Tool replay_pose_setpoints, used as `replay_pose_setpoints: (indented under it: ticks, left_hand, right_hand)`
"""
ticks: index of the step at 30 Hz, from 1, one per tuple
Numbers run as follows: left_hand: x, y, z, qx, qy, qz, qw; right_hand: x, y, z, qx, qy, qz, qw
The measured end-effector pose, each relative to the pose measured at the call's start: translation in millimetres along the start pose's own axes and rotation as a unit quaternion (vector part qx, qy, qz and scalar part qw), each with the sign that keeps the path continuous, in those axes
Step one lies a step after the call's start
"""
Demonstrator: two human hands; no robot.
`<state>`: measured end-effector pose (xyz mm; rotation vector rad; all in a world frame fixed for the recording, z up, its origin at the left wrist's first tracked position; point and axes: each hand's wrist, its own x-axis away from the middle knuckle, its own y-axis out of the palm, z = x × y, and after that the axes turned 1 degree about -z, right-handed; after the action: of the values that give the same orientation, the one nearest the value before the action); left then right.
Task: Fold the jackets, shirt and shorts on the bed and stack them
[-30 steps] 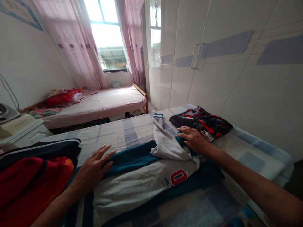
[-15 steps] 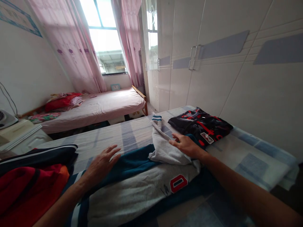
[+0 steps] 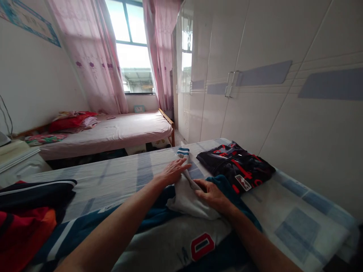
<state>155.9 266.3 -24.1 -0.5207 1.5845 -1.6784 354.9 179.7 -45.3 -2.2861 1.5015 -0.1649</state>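
Observation:
A grey and teal sweatshirt (image 3: 161, 241) with a red number patch lies spread on the near bed, one grey sleeve folded across its body and ending in a striped cuff. My left hand (image 3: 174, 170) rests on that sleeve just below the cuff, fingers stretched out and open. Beside it, my right hand (image 3: 212, 194) touches the sleeve's right edge with slightly bent fingers, the thumb apart from them. My forearms cover part of the sweatshirt.
A folded black and red garment (image 3: 236, 162) lies beyond my right hand. Dark and red clothes (image 3: 31, 223) are at the left on the checked bedsheet (image 3: 113, 177). A pink bed (image 3: 127, 128) stands by the window, and a white wardrobe (image 3: 255, 113) runs along the right.
My left hand has moved right and forward onto the sleeve near the cuff. My right hand has come down to the sleeve's edge. The view has shifted slightly.

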Motion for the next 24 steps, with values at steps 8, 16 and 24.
replay_pose_setpoints:
  ticks: [8, 16, 24]
  left_hand:
    - [4.0, -34.3, -3.9, 0.026, -0.010, 0.064, 0.998]
    - [82.5, -142.1, 33.4, 0.068, -0.047, 0.081, 0.993]
    - [196.6, -137.6, 50.0, 0.058, -0.167, -0.157, 0.972]
  right_hand:
    - [-1.0, -3.4, 0.7, -0.042, 0.024, -0.022, 0.999]
    - [14.3, -18.7, -20.4, -0.014, 0.030, -0.135, 0.990]
    - [33.2, -27.1, -33.8, 0.107, 0.028, -0.157, 0.981]
